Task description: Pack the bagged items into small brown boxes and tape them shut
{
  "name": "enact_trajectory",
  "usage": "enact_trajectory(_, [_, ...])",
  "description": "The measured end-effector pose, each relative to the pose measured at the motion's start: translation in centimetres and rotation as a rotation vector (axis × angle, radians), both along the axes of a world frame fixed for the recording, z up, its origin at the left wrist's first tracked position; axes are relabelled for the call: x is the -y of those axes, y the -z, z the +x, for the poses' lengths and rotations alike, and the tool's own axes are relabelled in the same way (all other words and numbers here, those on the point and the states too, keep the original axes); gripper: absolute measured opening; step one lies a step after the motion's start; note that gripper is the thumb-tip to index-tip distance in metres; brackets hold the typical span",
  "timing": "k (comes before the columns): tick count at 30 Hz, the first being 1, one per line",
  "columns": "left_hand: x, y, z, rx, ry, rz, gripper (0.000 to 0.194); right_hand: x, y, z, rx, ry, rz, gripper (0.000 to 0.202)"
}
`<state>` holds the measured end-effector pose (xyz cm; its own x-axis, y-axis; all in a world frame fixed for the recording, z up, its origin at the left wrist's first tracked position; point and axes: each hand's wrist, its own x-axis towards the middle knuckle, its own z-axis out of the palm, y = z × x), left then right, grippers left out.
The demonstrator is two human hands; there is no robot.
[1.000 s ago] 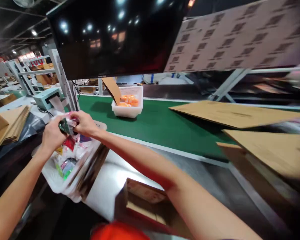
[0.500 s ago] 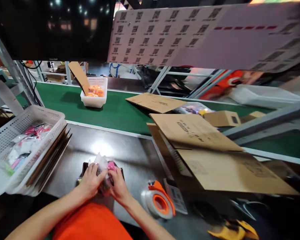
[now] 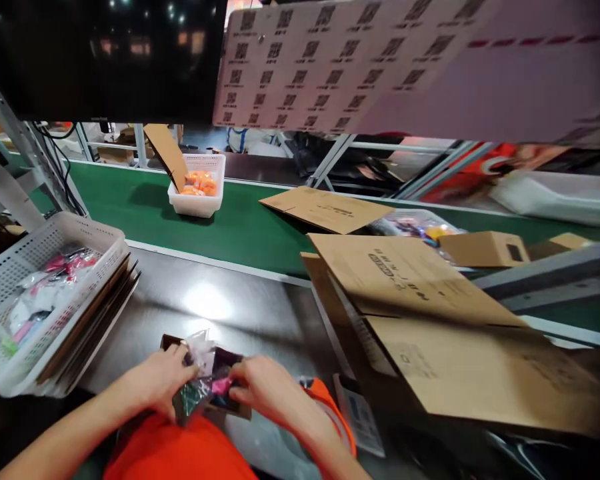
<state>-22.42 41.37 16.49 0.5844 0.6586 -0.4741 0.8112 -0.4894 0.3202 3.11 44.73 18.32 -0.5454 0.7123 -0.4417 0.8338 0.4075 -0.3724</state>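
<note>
A small open cardboard box (image 3: 241, 408) sits on the metal table close to my body, with clear plastic packets in and above it. My left hand (image 3: 165, 377) is closed on a clear plastic bag (image 3: 193, 398) with dark green contents, at the box's left side. Reaching in from the right, my right hand (image 3: 265, 390) pinches a bright pink packet (image 3: 222, 385) over the box. Both hands hide parts of the box. Partly behind my right forearm is an orange tape dispenser (image 3: 325, 395).
A white basket (image 3: 105, 237) of bagged items stands left, beside flat cardboard sheets (image 3: 97, 327). Large flattened cartons (image 3: 430, 333) lie right. Behind runs a green conveyor (image 3: 250, 230) carrying a white basket (image 3: 200, 205) of orange items. A monitor (image 3: 105, 73) and a code board (image 3: 300, 60) hang above.
My hands have moved apart; the right has shifted right, across the tape dispenser. More of the box and the dark green bag now shows. The camera view has shifted slightly.
</note>
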Motion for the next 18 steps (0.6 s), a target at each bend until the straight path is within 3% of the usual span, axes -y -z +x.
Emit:
enact_trajectory(2, [-0.5,0.1,-0.5,0.056,-0.044,-0.123,0.100,-0.7,0.0,-0.2,-0.006,0.030,0.007,0.024])
enact_trajectory(5, [-1.2,1.2,0.2,0.095,-0.139,-0.171,0.075,-0.6,1.0,-1.2,0.043,-0.001,-0.035,0.032])
enact_trajectory(8, [-1.3,3.5,2.3,-0.049,-0.220,-0.105,0.046,-0.4,1.7,-1.6,0.042,-0.089,-0.140,0.033])
enact_trajectory(10, [-1.2,5.3,3.8,-0.184,-0.198,-0.103,0.031,-1.1,1.3,-1.0,-0.076,-0.098,-0.209,0.032])
enact_trajectory(12, [-1.1,6.8,4.8,-0.242,-0.134,-0.116,0.030,-2.7,0.3,0.2,-0.258,-0.021,-0.235,0.034])
enact_trajectory(14, [-1.1,7.9,5.1,-0.170,-0.101,-0.090,0.030,-4.9,-0.8,1.7,-0.396,0.106,-0.187,0.037])
enact_trajectory(16, [-1.2,8.4,4.7,-0.061,-0.129,-0.070,0.029,-7.2,-1.2,3.3,-0.440,0.236,-0.095,0.037])
enact_trajectory(18, [-1.3,8.5,3.5,0.019,-0.195,-0.080,0.031,-9.3,-0.7,4.7,-0.431,0.322,-0.036,0.036])
